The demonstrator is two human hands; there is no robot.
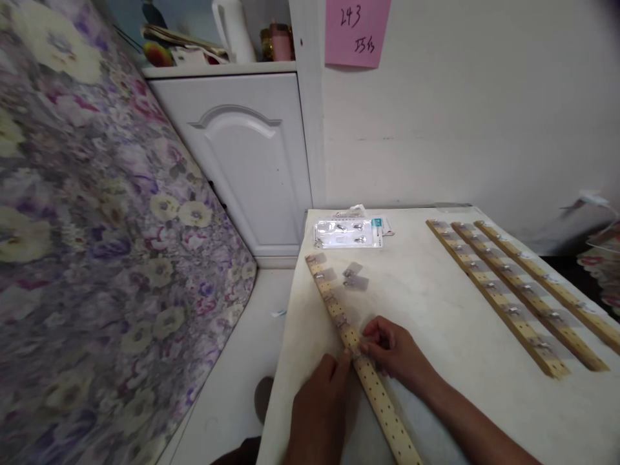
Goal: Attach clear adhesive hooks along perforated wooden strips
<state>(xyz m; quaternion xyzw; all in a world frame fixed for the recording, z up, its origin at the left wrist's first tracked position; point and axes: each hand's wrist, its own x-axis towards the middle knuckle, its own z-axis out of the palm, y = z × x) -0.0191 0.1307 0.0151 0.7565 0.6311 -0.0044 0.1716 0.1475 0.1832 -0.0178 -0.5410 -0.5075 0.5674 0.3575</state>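
Observation:
A long pale wooden strip (385,403) with rows of small holes lies slantwise on the table. Small metal clips with clear plastic tabs (320,276) sit along its far half. My left hand (322,400) is closed at the strip's left edge, thumb and forefinger pressed against the wood. From the right, my right hand (394,349) pinches a small clear-tabbed clip (357,355) at the strip; fingertips partly hide it. Two loose clips with clear tabs (356,282) lie right of the strip's far end.
Three similar strips (498,287) bearing clips lie along the table's right side. A clear blister pack (349,234) rests at the far left edge of the white table (411,271). Left are a floral curtain (145,258) and a white cabinet (237,161). A pink note (356,32) hangs on the wall.

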